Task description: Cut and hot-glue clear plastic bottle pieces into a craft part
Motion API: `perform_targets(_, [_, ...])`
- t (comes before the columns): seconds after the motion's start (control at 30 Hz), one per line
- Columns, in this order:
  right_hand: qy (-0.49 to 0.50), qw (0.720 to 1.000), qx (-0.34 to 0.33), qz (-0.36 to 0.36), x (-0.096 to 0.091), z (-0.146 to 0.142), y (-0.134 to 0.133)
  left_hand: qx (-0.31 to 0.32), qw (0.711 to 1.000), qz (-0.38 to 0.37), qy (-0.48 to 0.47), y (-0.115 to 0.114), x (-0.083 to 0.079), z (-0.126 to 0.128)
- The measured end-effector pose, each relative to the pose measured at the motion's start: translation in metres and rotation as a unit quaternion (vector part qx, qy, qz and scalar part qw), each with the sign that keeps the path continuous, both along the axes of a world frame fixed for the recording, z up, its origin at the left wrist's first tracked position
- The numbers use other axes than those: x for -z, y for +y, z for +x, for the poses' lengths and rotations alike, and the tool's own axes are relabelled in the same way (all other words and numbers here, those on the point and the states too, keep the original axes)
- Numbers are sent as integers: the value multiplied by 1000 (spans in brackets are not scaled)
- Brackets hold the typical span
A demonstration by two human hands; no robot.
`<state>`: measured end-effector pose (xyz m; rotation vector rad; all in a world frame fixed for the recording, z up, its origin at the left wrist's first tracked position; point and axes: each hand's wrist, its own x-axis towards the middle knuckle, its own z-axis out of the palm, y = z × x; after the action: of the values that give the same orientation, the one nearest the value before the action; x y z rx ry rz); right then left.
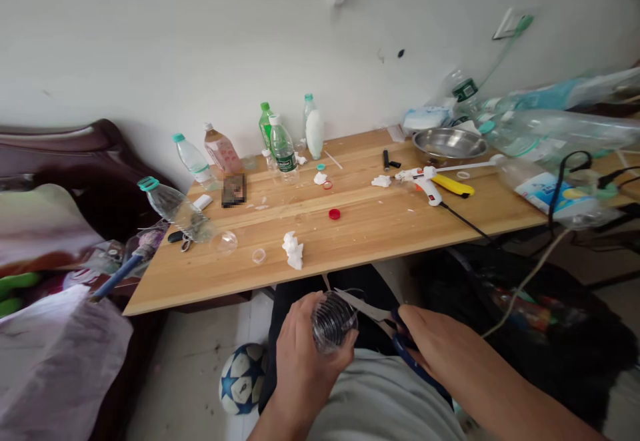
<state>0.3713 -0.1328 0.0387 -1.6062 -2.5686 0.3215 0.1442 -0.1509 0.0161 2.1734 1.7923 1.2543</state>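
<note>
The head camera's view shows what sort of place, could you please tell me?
Probably a room in a home, perhaps a bedroom: what looks like a padded headboard is at the left, a soccer ball is in view, and a glue gun lies on a wooden table.

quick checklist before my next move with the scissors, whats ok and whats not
1. Clear plastic piece gripped: ok, in the left hand.
2. Scissors gripped: ok, by the handles in the right hand.
3. Left hand well away from the blades: not ok, its fingers are close to the tips.
4. Blades touching the plastic: cannot tell, they overlap its rim in this view.
5. Glue gun set down: ok, on the table.
6. Glue gun cool: cannot tell.
</note>
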Motion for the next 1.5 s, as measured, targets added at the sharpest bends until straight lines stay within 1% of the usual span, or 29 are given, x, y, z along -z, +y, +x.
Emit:
perform_targets(0.1, [-32, 997, -16, -62, -5, -2, 2, 23, 999, -30, -15, -3, 1, 0])
perform_targets(0.13, [-37, 996, -10, -78, -6, -3, 3, 29, 999, -36, -21, -3, 1, 0])
perform_targets(0.23, [-37, 994, 1, -99, -7, -1, 5, 48, 996, -59, -43, -2, -2, -3])
perform_targets(0.37, [-26, 997, 1, -74, -4, 4, 6, 75, 992, -88, -57, 0, -9, -7])
perform_targets(0.47, [-21, 999, -3, -35, -6, 5, 6, 76, 990, -94, -70, 0, -11, -8])
perform_targets(0.53, [-29, 999, -3, -23, -8, 5, 6, 76, 988, -109, -81, -1, -11, -9])
perform_targets(0.67, [-43, 999, -12, -16, -10, 6, 7, 81, 980, -147, -103, -3, -10, -11])
perform_targets(0.77, [-48, 999, -25, -8, -9, 6, 8, 84, 980, -151, -101, -1, -13, -11])
perform_targets(0.97, [-61, 997, -26, -29, -9, 4, 7, 118, 978, -146, -94, 2, -24, -9])
perform_targets(1.1, [-50, 998, -34, -34, -8, 7, 8, 138, 969, -170, -114, 3, -26, -10])
perform_targets(1.27, [-34, 999, -30, -4, -5, 14, 10, 158, 952, -212, -153, 2, -25, -14])
perform_targets(1.37, [-31, 999, -34, 7, -4, 16, 9, 166, 947, -216, -168, 2, -25, -17])
perform_targets(1.5, [-27, 998, -49, 17, 0, 16, 6, 185, 943, -221, -164, 2, -26, -18])
